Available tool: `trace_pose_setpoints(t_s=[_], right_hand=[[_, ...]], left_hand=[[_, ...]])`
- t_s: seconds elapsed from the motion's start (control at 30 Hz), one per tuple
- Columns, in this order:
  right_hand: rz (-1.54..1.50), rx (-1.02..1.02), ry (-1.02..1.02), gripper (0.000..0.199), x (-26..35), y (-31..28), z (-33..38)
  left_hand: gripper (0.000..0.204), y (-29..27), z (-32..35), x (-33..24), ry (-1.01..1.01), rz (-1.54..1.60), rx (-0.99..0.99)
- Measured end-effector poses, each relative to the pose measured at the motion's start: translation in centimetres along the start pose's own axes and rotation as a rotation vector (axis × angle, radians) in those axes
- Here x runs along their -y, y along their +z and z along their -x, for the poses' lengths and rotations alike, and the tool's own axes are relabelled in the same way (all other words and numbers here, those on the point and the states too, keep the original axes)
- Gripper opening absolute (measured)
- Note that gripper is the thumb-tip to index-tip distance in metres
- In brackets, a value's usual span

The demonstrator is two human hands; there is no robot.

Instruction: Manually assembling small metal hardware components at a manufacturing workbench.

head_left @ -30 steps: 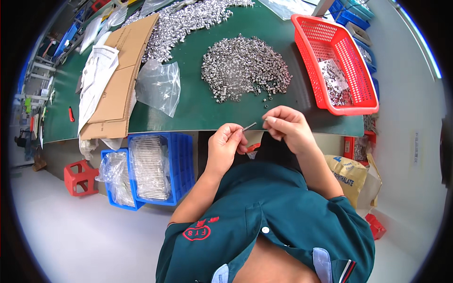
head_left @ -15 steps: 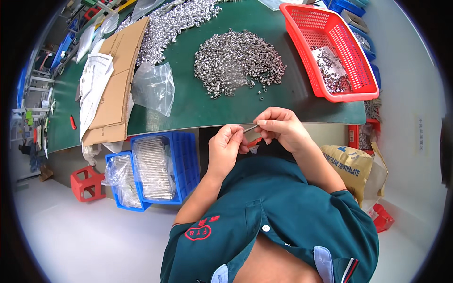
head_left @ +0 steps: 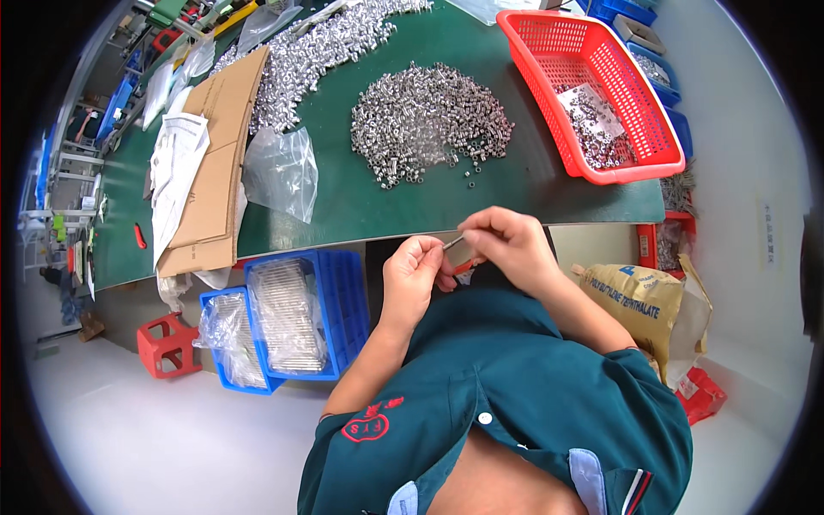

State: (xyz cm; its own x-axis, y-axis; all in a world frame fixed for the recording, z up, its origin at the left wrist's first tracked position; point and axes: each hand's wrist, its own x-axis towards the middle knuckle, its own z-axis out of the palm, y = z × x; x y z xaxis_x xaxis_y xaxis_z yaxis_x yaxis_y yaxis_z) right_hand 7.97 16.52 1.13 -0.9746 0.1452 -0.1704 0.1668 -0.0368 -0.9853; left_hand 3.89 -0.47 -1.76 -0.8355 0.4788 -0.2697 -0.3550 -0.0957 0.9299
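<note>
My left hand and my right hand meet just below the front edge of the green table. Between their fingertips they pinch a thin metal rod, each hand on one end. A heap of small silver metal parts lies on the table right above the hands. A second, longer heap of metal parts stretches toward the far left. The red plastic basket at the right holds some more metal parts.
Flattened cardboard, white papers and a clear plastic bag lie on the table's left. Under it stand blue crates with bagged metal rods, a red stool and a tan sack. Blue bins sit far right.
The hands stay together on the rod, shifting only slightly toward each other. The view has tilted a little, so the table sits lower in the picture.
</note>
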Motion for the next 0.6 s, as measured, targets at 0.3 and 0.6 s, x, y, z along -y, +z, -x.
trace_pose_setpoints(t_s=[0.3,0.6], right_hand=[[0.244,0.045,-0.242,0.011,-0.1,0.1,0.3],[0.788,-0.219,-0.578,0.014,1.2,-2.9,-4.0]], left_hand=[[0.014,-0.3,0.2,0.3,-0.151,0.189,0.145],[0.015,-0.8,0.3,0.3,-0.149,0.235,0.051]])
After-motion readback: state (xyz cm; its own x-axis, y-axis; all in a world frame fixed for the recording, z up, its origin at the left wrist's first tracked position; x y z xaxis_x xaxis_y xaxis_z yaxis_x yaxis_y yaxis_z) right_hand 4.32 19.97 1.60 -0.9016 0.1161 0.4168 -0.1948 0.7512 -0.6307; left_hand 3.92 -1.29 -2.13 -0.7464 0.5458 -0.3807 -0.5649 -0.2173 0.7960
